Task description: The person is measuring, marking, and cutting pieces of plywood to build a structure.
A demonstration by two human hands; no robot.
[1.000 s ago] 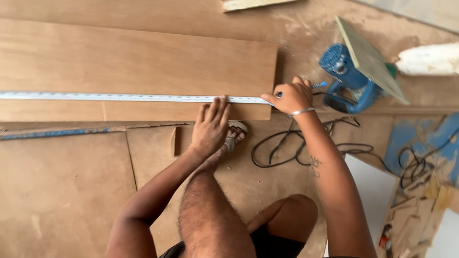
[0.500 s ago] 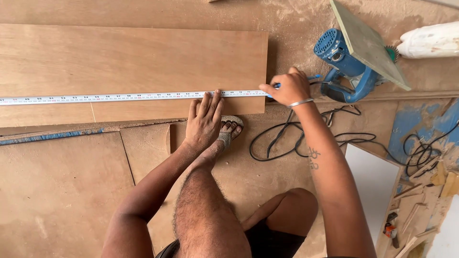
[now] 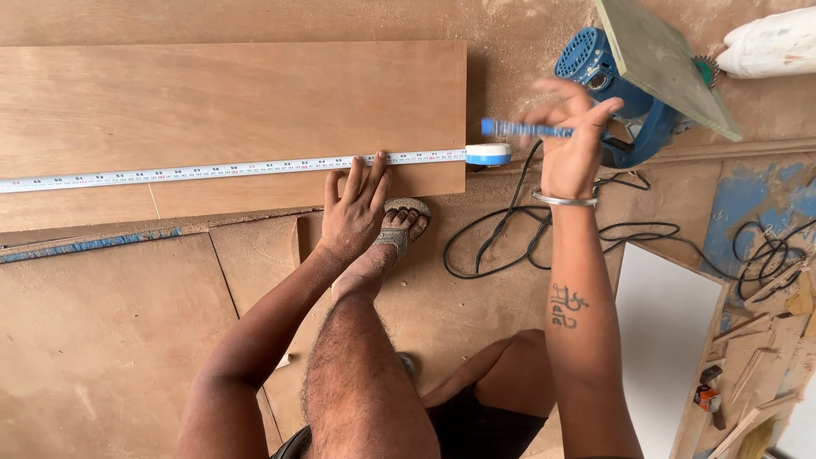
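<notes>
1. A plywood board (image 3: 229, 110) lies flat on the floor, and everything here is placed against it.
2. A tape measure blade (image 3: 212, 170) runs along the board near its lower edge. Its blue-and-white case (image 3: 488, 154) sits just past the board's right end.
3. The left hand (image 3: 353, 208) is spread flat, released, with its fingertips (image 3: 361, 166) pressing the blade onto the board close to the right end.
4. The right hand (image 3: 569, 149) is raised off the board's right end, beyond the case, clenched on a blue pencil (image 3: 518, 129) that points back toward the board.
5. A sandalled foot (image 3: 399, 225) rests on the floor just below the board's lower right corner, beside the left hand.
6. A blue power tool (image 3: 595, 68) lies to the right of the board, with black cable (image 3: 493, 246) looping across the floor below it.
</notes>
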